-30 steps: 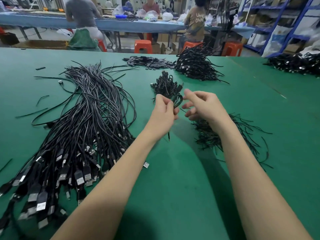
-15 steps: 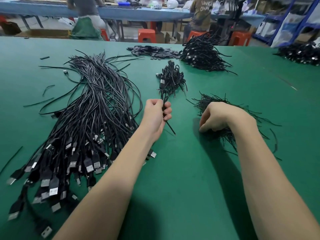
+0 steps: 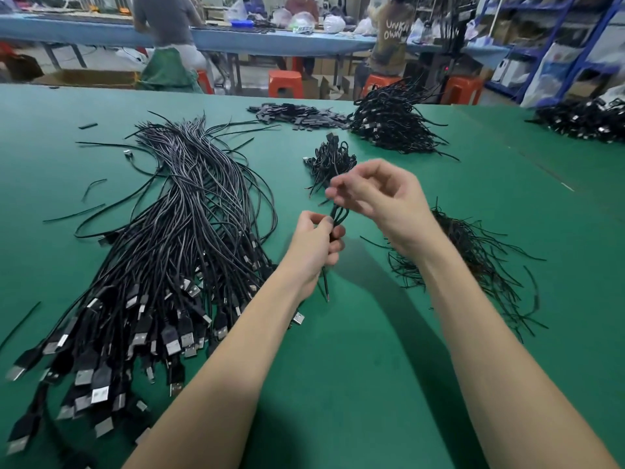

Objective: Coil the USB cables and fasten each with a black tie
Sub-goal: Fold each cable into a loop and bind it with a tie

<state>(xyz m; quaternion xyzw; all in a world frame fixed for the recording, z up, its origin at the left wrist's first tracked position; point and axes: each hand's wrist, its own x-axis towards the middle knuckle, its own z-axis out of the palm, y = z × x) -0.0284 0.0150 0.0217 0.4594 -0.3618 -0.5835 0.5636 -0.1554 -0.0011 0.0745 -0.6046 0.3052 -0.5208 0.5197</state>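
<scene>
The left hand (image 3: 316,245) was curled round a coiled USB cable (image 3: 339,216), gripping the folded bundle upright above the green table (image 3: 355,384); the cable's loops rose just above the fist and a thin straight end stuck out below the wrist, pointing down toward the cloth; the right hand (image 3: 378,198) hovered just over the loops, its thumb and forefinger closed together in a pinch at their top, the other fingers loosely bent; whether a black tie lay inside that pinch could not be told, since the fingertips were blurred; a loose heap of black ties (image 3: 473,252) lay on the table just right of the right forearm, partly hidden by it; to the left sprawled a large sheaf of uncoiled USB cables (image 3: 162,258), their silver plugs fanned toward the near edge; a small pile of coiled cables (image 3: 333,160) sat just beyond the hands, and a bigger pile of finished cables (image 3: 392,121) lay farther back, with a flat scatter of black pieces (image 3: 297,114) beside it; another dark pile (image 3: 585,120) rested at the far right; behind the table stood orange stools (image 3: 286,83) and a person in a grey top (image 3: 164,18).
</scene>
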